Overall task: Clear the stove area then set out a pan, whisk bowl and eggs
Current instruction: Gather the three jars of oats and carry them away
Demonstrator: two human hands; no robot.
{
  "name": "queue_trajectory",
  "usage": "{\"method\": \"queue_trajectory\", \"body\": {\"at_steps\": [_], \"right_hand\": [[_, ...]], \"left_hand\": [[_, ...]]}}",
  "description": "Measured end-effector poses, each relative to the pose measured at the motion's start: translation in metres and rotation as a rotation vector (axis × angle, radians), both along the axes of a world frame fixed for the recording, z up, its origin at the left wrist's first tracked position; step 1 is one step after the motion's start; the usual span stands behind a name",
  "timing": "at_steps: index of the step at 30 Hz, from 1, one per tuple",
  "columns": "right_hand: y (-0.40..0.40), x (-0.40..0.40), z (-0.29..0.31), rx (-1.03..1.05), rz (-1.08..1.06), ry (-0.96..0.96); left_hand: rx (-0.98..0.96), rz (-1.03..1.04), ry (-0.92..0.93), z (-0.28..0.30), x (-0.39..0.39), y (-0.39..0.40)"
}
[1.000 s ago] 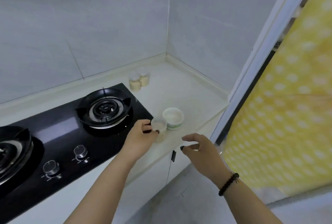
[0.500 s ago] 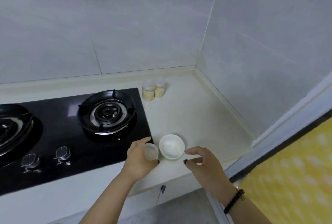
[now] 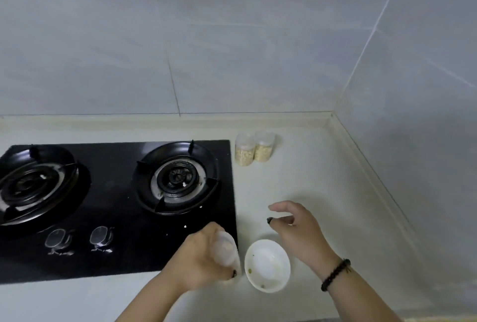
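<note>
since the earlier frame the right hand [image 3: 296,228] has moved from the counter edge to above the counter beyond the white bowl [image 3: 267,265], and the left hand [image 3: 204,257] has carried its small clear jar [image 3: 225,248] to the front right corner of the black stove [image 3: 116,205]. the left fingers are curled round the jar, gripping it; the right hand's fingers are loosely bent and apart, holding nothing. the bowl sits on the counter [image 3: 322,192] just right of the stove, between the two hands, with a few specks in it. two more jars [image 3: 254,149] of pale grain stand touching each other near the back wall. judging from this, the clearing is only under way: both burners are bare, but jars and bowl are not yet put away. no pan or eggs are in view, so the setting out seems not yet begun.
</note>
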State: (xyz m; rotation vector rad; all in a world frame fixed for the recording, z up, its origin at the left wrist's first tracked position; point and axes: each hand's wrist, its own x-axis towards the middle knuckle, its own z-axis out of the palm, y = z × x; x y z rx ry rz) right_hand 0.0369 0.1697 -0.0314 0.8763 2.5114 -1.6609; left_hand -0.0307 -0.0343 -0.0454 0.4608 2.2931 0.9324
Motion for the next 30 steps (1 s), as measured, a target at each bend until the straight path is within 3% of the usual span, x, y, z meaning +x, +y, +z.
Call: {"method": "queue_trajectory", "body": {"at_steps": [10,16,22,26,30], "right_hand": [[0.078,-0.126,0.014,0.155,0.312,0.073],[0.091,-0.212,0.013,0.439,0.521,0.103],[0.079,-0.263,-0.02,0.86,0.816,-0.079],[0.084,-0.272,-0.045,0.935,0.872,-0.1],[0.092,-0.27,-0.04,0.866,0.897,-0.001]], "left_hand": [[0.315,0.633,0.019,0.042,-0.028,0.049],[0.932,0.918,-0.335,0.049,-0.024,0.068],[1.344,1.104,-0.439,0.048,-0.025,0.064],[1.473,1.279,-0.449,0.05,-0.023,0.066],[1.508,1.345,-0.52,0.053,-0.018,0.073]]}}
